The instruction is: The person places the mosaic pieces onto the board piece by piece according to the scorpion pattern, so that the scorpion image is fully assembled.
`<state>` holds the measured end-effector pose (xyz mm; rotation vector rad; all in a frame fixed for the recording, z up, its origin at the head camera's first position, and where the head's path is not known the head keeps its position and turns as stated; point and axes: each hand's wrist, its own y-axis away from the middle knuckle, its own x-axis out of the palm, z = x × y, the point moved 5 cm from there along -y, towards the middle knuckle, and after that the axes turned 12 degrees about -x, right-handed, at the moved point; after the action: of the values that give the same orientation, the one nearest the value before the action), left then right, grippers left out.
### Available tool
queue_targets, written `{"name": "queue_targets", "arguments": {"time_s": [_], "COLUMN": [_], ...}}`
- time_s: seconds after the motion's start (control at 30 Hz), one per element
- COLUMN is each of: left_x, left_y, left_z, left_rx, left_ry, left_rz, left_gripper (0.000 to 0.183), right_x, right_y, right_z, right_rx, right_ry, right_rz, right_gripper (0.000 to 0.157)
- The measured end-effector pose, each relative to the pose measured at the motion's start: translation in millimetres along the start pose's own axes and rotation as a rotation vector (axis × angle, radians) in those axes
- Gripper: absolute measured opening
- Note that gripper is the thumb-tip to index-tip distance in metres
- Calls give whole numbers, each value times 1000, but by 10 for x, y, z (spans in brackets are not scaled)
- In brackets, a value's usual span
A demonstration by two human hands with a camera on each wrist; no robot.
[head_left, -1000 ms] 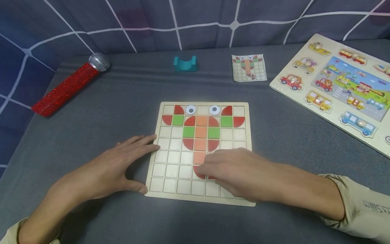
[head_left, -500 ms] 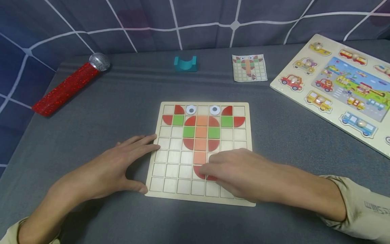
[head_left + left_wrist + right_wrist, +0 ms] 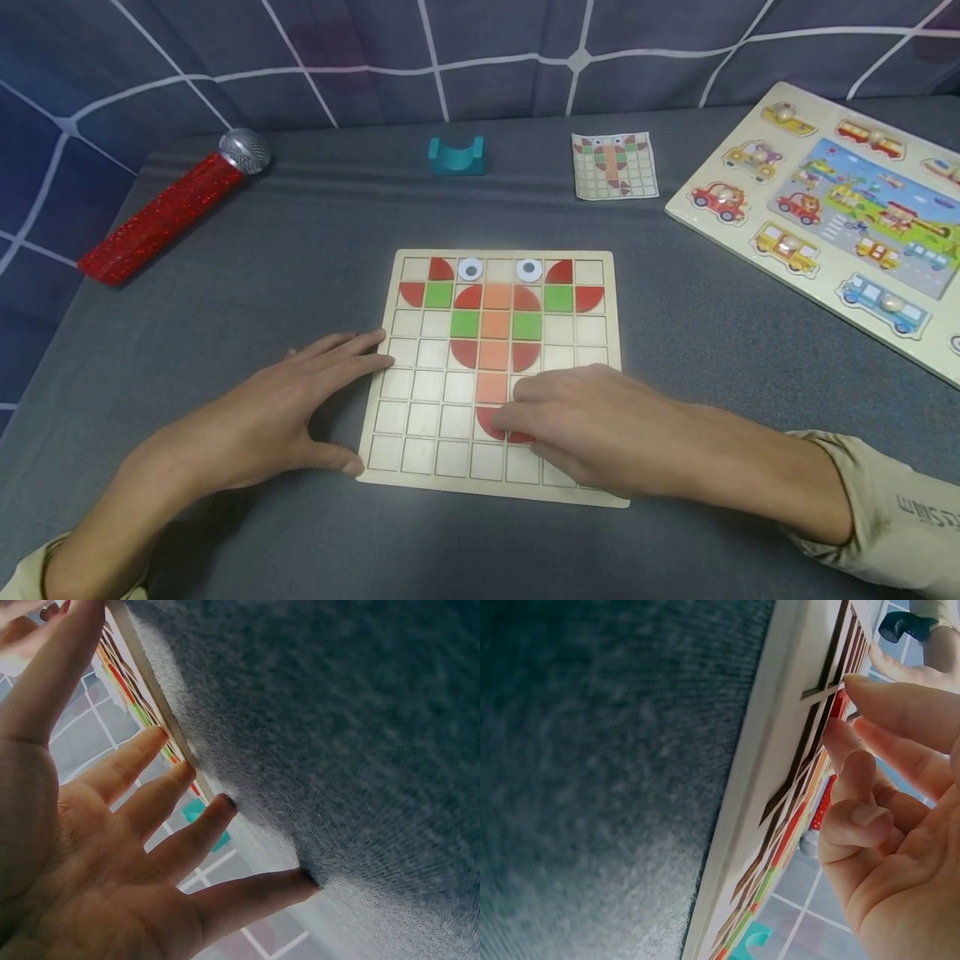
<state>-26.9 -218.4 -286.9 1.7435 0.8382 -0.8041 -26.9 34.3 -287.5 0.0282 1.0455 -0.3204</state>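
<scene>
A square wooden grid board (image 3: 422,459) lies on the grey cloth, with red quarter-circle, green square and orange square tiles and two round eye tiles (image 3: 470,270) set in its cells. My left hand (image 3: 262,421) rests at the left edge, fingers spread straight; fingertips and thumb touch the rim. Over the lower middle, my right hand (image 3: 592,425) has its fingers bent and pinches a red quarter-circle tile (image 3: 521,437), partly hidden beneath them. In the right wrist view that tile (image 3: 839,703) shows between thumb and finger. Another red quarter-circle tile (image 3: 487,423) sits just left.
A small printed pattern card (image 3: 615,167) lies behind the board. A teal block with a curved notch (image 3: 456,158) stands back centre. At the left lies a red glittery microphone (image 3: 172,208); at the right, a vehicle peg puzzle (image 3: 825,208). A gridded dark curtain (image 3: 502,33) hangs behind.
</scene>
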Motion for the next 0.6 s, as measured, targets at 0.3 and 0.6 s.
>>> {"name": "queue_targets", "arguments": {"time_s": [0.3, 0.6], "left_x": [0, 0], "left_y": [-5, -2], "left_z": [3, -4], "left_rx": [3, 10], "left_ry": [-2, 2], "left_rz": [-2, -3], "left_gripper": [102, 101], "right_x": [5, -3], "right_y": [-4, 3], "right_z": [12, 7], "right_rx": [-37, -40], "right_ry": [26, 23], "right_rz": [5, -11], "right_gripper": [27, 25]}}
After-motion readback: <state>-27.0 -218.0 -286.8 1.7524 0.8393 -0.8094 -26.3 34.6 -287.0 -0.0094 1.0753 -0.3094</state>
